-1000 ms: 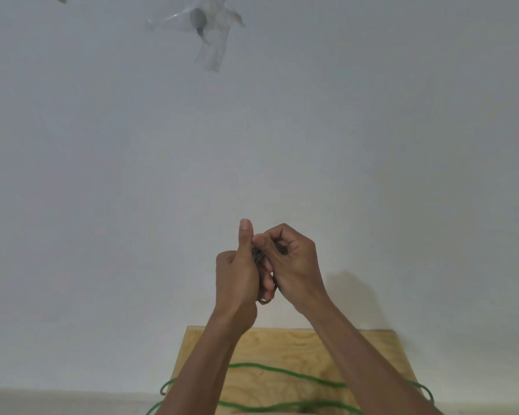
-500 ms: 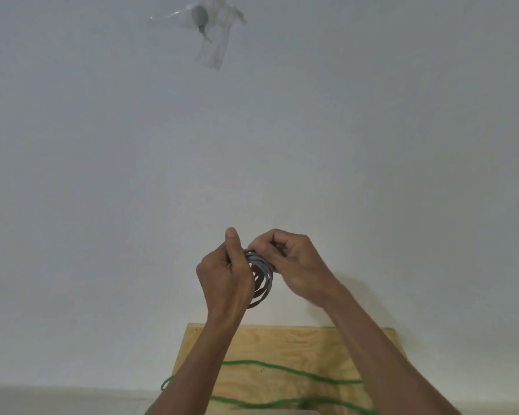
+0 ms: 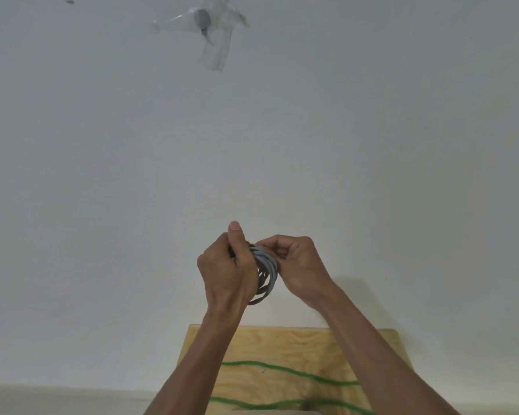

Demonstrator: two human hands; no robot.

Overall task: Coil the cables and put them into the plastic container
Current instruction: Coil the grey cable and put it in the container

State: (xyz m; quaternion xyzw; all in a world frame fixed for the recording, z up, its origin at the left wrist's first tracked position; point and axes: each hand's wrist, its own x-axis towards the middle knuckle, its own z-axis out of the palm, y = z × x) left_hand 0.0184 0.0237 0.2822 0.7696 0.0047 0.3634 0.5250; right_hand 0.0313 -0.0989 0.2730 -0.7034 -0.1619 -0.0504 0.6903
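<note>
Both hands are raised in front of a plain white wall (image 3: pixel 102 175). The left hand (image 3: pixel 226 271) is fisted around a grey coiled cable (image 3: pixel 265 272), thumb sticking up. The right hand (image 3: pixel 297 265) pinches the top of the same coil with its fingertips (image 3: pixel 264 245); the loops hang between the two hands, clear of the surface. Below is a light plywood board (image 3: pixel 297 348) with its far edge against the wall. A green cable (image 3: pixel 306 376) lies loose across the board in two wavy runs, uncoiled. High on the wall, a small dark grey item sits under clear tape (image 3: pixel 215 52). A pale rim at the bottom edge can't be identified.
</note>
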